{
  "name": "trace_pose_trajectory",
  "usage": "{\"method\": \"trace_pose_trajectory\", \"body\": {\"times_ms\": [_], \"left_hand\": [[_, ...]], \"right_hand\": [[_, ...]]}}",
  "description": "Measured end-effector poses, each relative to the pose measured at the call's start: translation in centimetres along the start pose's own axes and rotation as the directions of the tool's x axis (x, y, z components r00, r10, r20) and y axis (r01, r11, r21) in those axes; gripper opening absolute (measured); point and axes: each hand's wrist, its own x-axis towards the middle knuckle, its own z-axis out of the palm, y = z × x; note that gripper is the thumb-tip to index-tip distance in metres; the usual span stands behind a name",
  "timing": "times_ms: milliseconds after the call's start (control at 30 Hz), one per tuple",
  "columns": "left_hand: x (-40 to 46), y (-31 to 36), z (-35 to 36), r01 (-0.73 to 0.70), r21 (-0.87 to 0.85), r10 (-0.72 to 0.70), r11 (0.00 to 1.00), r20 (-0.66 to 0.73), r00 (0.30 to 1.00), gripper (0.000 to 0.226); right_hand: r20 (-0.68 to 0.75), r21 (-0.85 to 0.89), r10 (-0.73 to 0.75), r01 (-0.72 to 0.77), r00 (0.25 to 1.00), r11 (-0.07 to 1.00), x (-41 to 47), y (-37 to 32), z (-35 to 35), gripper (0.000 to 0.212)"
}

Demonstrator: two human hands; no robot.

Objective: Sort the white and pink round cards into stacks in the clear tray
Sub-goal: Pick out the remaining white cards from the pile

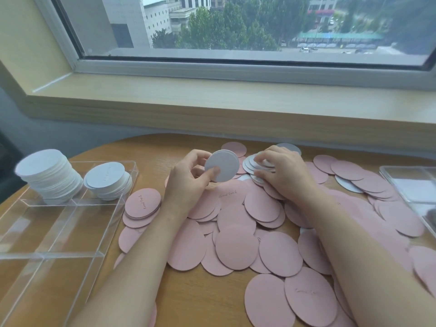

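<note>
My left hand (188,178) holds a small stack of white round cards (224,165) upright between thumb and fingers, above the table's middle. My right hand (280,171) rests curled on a fanned pile of white cards (251,162), fingertips pinching at them. Many pink round cards (236,246) lie spread over the wooden table (200,298). The clear tray (59,223) sits at the left; its far compartments hold a tall white stack (49,175) and a lower white stack (107,178). Its near compartments hold nothing.
A small pink stack (142,204) lies beside the tray's right wall. A second clear container (412,185) stands at the right edge. A few white cards (346,185) peek from under pink ones at the right. The windowsill runs behind the table.
</note>
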Motion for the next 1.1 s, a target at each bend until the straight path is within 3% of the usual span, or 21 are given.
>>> {"method": "trace_pose_trajectory", "body": {"times_ms": [200, 533, 1100], "left_hand": [[-0.1, 0.3, 0.1, -0.003, -0.055, 0.004, 0.998, 0.01, 1.0, 0.022], [-0.1, 0.2, 0.0, -0.001, -0.055, 0.003, 0.998, 0.025, 1.0, 0.02], [-0.1, 0.2, 0.0, -0.003, -0.066, 0.005, 0.998, 0.034, 0.999, 0.021]], "right_hand": [[-0.102, 0.088, -0.007, 0.016, 0.995, 0.996, 0.0, 0.7, 0.1, 0.019], [-0.017, 0.078, 0.017, -0.016, 1.0, 0.997, 0.3, 1.1, 0.1, 0.029], [-0.006, 0.083, 0.109, -0.108, 0.994, 0.991, 0.6, 0.5, -0.9, 0.016]]}}
